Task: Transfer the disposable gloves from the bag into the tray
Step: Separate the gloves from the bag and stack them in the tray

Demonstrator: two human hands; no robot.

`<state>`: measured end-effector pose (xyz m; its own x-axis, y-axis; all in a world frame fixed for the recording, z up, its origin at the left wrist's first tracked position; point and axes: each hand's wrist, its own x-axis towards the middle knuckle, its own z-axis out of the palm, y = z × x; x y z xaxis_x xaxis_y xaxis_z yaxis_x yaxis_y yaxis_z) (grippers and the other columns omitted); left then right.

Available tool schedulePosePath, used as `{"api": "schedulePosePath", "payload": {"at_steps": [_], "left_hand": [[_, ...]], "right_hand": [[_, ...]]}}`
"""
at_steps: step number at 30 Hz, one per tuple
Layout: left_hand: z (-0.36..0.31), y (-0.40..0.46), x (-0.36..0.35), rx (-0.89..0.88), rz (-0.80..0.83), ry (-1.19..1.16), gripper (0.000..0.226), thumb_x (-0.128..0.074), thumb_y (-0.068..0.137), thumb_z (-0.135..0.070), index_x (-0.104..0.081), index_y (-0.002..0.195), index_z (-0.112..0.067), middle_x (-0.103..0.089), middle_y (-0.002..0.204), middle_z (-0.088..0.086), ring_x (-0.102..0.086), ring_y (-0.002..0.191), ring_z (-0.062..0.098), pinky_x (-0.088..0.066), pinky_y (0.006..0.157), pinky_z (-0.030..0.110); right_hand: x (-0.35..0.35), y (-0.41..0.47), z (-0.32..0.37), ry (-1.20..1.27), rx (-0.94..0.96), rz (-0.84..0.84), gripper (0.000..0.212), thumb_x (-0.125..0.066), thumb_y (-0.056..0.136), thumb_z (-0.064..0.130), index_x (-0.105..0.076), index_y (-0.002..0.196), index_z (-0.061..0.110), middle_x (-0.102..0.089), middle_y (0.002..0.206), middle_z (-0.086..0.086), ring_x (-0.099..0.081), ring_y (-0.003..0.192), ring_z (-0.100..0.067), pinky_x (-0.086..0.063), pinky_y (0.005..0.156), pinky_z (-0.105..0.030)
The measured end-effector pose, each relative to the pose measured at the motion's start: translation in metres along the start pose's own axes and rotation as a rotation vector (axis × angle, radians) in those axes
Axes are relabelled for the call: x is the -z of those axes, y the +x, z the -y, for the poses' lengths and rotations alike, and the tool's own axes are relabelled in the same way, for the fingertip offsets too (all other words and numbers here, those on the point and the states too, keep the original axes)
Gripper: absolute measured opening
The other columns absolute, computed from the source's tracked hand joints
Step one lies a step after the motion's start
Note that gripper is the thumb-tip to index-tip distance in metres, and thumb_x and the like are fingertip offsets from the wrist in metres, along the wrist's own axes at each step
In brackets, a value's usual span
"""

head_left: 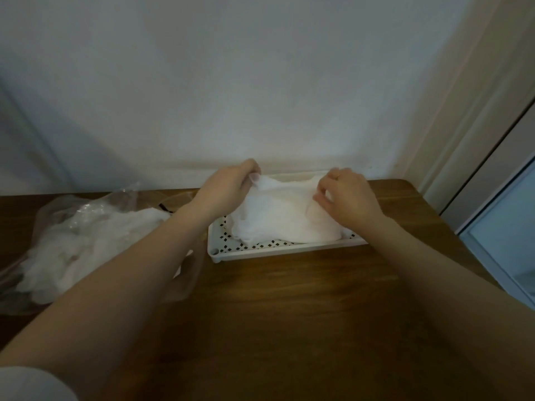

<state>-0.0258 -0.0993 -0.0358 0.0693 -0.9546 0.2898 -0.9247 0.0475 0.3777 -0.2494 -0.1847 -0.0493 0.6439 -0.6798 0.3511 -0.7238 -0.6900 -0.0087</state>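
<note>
Head view: on a wooden desk (pixel 289 299), the left hand (pixel 228 186) and right hand (pixel 347 192) each pinch a top corner of a thin white bundle of disposable gloves (pixel 283 218), which sags into a white perforated tray (pixel 260 250) at the far side. A clear bag (pixel 86 227) holding more gloves lies to the left. Lowering both corners evenly should settle the bundle flat inside the rim.

Left hand (pixel 228 183) fingertips are hidden in the fold of the gloves (pixel 283 218) it pinches. The tray (pixel 260 251) floor beneath both hands is covered; its far rim is largely concealed. Left of the left forearm, the bag (pixel 86 227) is cut by the frame edge, its contents blurred and uncountable.
</note>
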Motion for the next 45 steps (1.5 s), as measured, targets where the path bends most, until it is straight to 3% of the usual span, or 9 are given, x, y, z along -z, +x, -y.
{"api": "schedulePosePath", "payload": {"at_steps": [3,7,13,18,27,30,35,41,45], "left_hand": [[-0.011,0.020,0.001,0.134,-0.067,-0.225,0.011,-0.042,0.099,-0.020,-0.050,0.104,-0.015,-0.063,0.081,-0.005,-0.045,0.057,0.005,-0.033,0.050,0.013],[-0.015,0.054,-0.009,0.474,-0.149,-0.611,0.006,-0.046,0.094,-0.017,-0.042,0.099,-0.017,-0.062,0.093,0.010,-0.054,0.066,0.020,-0.049,0.061,0.029],[-0.009,0.063,-0.007,0.604,-0.502,-1.123,0.042,-0.024,0.074,0.016,-0.048,0.069,-0.017,-0.050,0.076,0.005,-0.048,0.067,0.020,-0.045,0.058,0.028],[-0.013,0.043,-0.008,0.465,-0.607,-0.717,0.038,-0.033,0.085,0.008,-0.062,0.091,-0.016,-0.059,0.102,0.002,-0.054,0.097,0.019,-0.043,0.089,0.029],[-0.039,0.025,-0.067,0.222,0.188,0.140,0.058,-0.047,0.093,-0.047,-0.040,0.136,-0.008,-0.039,0.135,0.012,-0.039,0.123,0.030,-0.036,0.098,0.040],[-0.032,0.019,-0.076,0.242,0.188,0.167,0.067,-0.045,0.091,-0.053,-0.034,0.137,-0.006,-0.035,0.137,0.013,-0.036,0.125,0.030,-0.034,0.099,0.038],[-0.029,0.013,-0.074,0.270,0.193,-0.007,0.062,-0.038,0.099,-0.036,-0.016,0.146,-0.004,-0.018,0.148,0.018,-0.023,0.134,0.033,-0.023,0.108,0.038],[-0.025,0.010,-0.076,0.301,0.199,-0.106,0.057,-0.031,0.102,-0.030,-0.007,0.150,-0.010,-0.002,0.156,0.014,-0.007,0.143,0.030,-0.014,0.114,0.040],[-0.023,0.011,-0.073,0.321,0.226,-0.163,0.062,-0.034,0.101,-0.031,-0.001,0.150,-0.011,0.003,0.157,0.014,0.001,0.145,0.028,-0.009,0.115,0.041]], "right_hand": [[0.007,0.011,0.002,0.039,-0.285,-0.155,0.022,-0.046,0.098,0.024,-0.058,0.109,0.010,-0.057,0.106,-0.010,-0.051,0.097,-0.027,-0.035,0.075,-0.032],[0.008,0.016,0.008,0.441,-0.430,-0.150,0.018,-0.053,0.095,0.022,-0.044,0.106,0.011,-0.053,0.074,0.001,-0.052,0.067,-0.018,-0.039,0.055,-0.029],[-0.005,0.011,-0.005,0.306,-0.137,0.212,0.017,-0.057,0.092,0.031,-0.067,0.090,0.018,-0.067,0.099,-0.001,-0.054,0.103,-0.018,-0.036,0.101,-0.032],[-0.020,0.019,-0.020,0.205,-0.185,0.229,0.025,-0.054,0.092,0.039,-0.068,0.107,0.025,-0.046,0.143,-0.002,-0.032,0.136,-0.021,-0.020,0.115,-0.040],[-0.023,0.034,-0.023,0.769,-0.548,0.195,0.043,-0.061,0.091,0.025,-0.047,0.130,0.013,-0.051,0.127,-0.006,-0.050,0.108,-0.020,-0.039,0.085,-0.028],[-0.024,0.046,-0.026,0.787,-0.503,0.266,0.041,-0.061,0.091,0.025,-0.051,0.131,0.017,-0.046,0.137,-0.006,-0.047,0.120,-0.022,-0.040,0.088,-0.027],[-0.017,0.065,-0.027,0.542,-0.318,0.278,0.005,-0.066,0.086,0.025,-0.063,0.083,0.022,-0.060,0.116,-0.003,-0.055,0.102,-0.019,-0.046,0.083,-0.032],[0.000,0.076,-0.018,0.486,0.031,0.423,0.003,-0.057,0.093,0.020,-0.056,0.094,0.018,-0.067,0.099,0.005,-0.056,0.103,-0.016,-0.039,0.076,-0.021],[-0.011,0.080,-0.010,0.250,0.044,0.582,0.035,-0.065,0.087,0.030,-0.057,0.119,0.017,-0.058,0.101,0.004,-0.052,0.100,-0.015,-0.040,0.085,-0.027]]}}
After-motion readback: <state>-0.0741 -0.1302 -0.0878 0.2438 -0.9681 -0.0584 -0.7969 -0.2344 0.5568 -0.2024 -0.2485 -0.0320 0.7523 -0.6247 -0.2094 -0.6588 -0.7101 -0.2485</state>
